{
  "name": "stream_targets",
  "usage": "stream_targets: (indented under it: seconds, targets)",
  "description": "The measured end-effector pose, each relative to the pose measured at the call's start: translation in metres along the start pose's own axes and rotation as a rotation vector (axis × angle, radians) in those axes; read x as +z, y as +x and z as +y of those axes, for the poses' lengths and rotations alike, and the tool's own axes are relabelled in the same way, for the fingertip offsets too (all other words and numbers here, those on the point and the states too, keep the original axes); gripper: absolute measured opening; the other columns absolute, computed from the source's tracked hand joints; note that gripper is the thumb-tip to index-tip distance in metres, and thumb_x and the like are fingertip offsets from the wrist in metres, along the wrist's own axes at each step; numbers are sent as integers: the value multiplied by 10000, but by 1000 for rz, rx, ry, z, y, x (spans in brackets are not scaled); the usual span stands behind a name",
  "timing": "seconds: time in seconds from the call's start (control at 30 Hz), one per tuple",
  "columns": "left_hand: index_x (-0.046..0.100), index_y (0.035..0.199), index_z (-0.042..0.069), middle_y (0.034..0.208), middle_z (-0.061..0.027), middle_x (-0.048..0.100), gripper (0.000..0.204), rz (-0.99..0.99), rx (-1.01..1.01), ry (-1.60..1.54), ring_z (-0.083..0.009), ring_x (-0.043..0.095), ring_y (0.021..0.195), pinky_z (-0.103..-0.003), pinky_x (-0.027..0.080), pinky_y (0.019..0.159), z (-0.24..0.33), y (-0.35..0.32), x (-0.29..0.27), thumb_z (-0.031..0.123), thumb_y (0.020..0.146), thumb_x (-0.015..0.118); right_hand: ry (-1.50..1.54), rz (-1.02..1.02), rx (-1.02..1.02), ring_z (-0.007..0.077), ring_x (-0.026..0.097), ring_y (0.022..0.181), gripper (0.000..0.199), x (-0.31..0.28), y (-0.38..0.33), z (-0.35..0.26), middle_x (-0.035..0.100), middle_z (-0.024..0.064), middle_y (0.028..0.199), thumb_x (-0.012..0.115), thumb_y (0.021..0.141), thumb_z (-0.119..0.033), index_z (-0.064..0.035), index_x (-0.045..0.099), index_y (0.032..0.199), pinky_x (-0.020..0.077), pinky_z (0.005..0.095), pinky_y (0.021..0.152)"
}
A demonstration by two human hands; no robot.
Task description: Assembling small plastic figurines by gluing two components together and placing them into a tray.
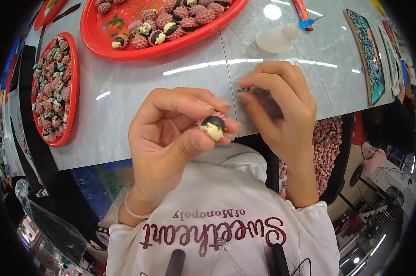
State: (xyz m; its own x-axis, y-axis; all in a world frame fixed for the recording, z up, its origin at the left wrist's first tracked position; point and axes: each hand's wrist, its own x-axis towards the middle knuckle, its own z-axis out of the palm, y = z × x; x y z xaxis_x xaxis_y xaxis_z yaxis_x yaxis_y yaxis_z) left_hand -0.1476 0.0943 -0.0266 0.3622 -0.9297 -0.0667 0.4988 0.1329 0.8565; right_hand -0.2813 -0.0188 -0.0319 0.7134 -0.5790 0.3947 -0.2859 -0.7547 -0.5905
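Note:
My left hand (pixel 171 124) is closed, with thumb and fingertips round a small knobbly pink figurine (pixel 214 126). A black patch and a cream-coloured part of the figurine face up. To its right, over the table, my right hand (pixel 281 99) pinches a tiny dark piece (pixel 241 89) between thumb and index finger. Most of that piece is hidden by the fingertips, so its kind cannot be made out. Beyond my hands lies a red oval tray (pixel 125 54) with many similar pink figurines (pixel 164 20), some with black and cream parts.
Left on the grey table (pixel 111 115) stands another red tray (pixel 74 103) of pink and bluish pieces. A translucent squeeze bottle (pixel 277 39) with a blue tip lies far right. A framed panel (pixel 366 55) is at the right edge. Below the table sits a bin of pink pieces (pixel 326 152).

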Motion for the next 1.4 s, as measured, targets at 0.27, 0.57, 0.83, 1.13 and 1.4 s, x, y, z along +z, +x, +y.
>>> stream_targets:
  seconds: [0.27,0.57,0.83,1.13,1.4]
  targets:
    - [464,942,-11,964,-170,523,258,-65,52,-167,-248,596,815,-285,527,671,2,3,-8,100,765,617,86,225,220,131,505,860,240,-32,18,24,562,54,925,627,682,-7,13,556,911,372,240,782]
    - [440,977,43,974,-100,468,358,-14,-61,-41,-149,556,773,-155,478,621,8,1,-10,293,779,600,636,194,317,181,560,783,331,-29,18,20,557,155,972,471,856,-138,74,452,1109,444,282,680]
    - [438,977,41,969,-105,476,371,-51,-87,-64,-155,555,779,-173,478,621,6,4,-7,299,772,610,478,35,145,152,517,665,449,-65,1,6,526,191,953,560,798,-311,54,490,1051,393,196,490]
    - [439,972,38,950,-118,491,393,-58,-89,-90,-150,537,755,-171,459,567,3,2,-2,303,755,633,363,142,107,143,475,687,478,-66,-7,-10,509,166,864,614,737,-381,13,509,988,365,197,503]
    - [447,958,45,937,-116,498,381,-52,-90,-43,-157,543,751,-184,453,574,3,-3,0,297,749,642,233,197,82,133,436,604,499,-71,-11,-26,498,147,767,632,706,-400,23,509,939,321,209,475]
